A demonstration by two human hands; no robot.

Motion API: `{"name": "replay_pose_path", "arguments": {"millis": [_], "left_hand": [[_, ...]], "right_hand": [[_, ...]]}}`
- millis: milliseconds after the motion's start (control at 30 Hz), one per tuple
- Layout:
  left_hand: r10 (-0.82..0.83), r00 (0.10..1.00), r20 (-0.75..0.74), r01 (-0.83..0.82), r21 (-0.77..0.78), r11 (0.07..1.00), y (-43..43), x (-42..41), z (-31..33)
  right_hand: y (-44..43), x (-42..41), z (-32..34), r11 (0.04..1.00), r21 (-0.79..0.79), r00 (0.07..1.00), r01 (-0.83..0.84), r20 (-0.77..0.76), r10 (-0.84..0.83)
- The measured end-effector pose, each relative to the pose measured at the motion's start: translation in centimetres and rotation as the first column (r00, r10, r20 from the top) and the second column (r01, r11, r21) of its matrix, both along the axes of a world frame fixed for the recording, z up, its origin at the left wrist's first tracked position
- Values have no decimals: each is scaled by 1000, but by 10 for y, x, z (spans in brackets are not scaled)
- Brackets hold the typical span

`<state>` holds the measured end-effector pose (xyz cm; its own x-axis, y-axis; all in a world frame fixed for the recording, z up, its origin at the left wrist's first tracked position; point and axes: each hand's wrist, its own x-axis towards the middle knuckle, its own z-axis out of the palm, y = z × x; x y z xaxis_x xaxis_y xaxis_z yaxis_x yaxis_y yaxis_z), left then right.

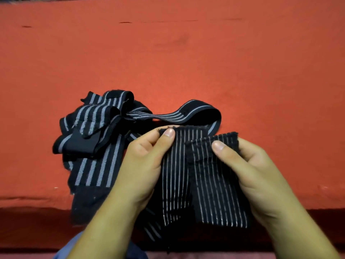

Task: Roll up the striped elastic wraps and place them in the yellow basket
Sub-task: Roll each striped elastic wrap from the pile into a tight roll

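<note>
— Hands, what've they got?
— My left hand (pixel 143 165) and right hand (pixel 261 174) both pinch the thin-striped wrap (pixel 214 193), thumbs on top, just right of the pile (pixel 89 116) of wraps.

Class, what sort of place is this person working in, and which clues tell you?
Probably a home-like indoor spot, at a cloth-covered table or bed. Clues: the orange-red cloth over the surface, a heap of striped wraps on it, and the left hand and right hand pinching one wrap.
</note>
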<state>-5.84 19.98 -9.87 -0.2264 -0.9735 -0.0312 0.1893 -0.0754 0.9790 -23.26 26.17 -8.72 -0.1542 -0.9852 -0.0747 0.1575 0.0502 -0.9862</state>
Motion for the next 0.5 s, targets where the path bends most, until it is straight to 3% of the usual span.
{"name": "replay_pose_path", "arguments": {"millis": [133, 233, 333, 400, 500], "left_hand": [[45, 998, 52, -43, -42, 998, 1, -2, 0], [50, 999, 20, -49, -25, 998, 1, -4, -1], [27, 999, -33, -27, 6, 1000, 2, -5, -2], [7, 999, -50, -6, 17, 1000, 2, -4, -2], [-3, 999, -49, 4, 9, 1000, 0, -3, -4]], "right_hand": [[-1, -1, -3, 996, -82, 988, 37, -144, -48], [-2, 3, -2, 996, -94, 990, 0, -139, -13], [0, 8, 0, 996, -78, 998, -39, -52, 35], [2, 11, 0, 993, -50, 989, -103, 105, 108], [8, 19, 3, 955, -51, 902, -291, 318, 292]]}}
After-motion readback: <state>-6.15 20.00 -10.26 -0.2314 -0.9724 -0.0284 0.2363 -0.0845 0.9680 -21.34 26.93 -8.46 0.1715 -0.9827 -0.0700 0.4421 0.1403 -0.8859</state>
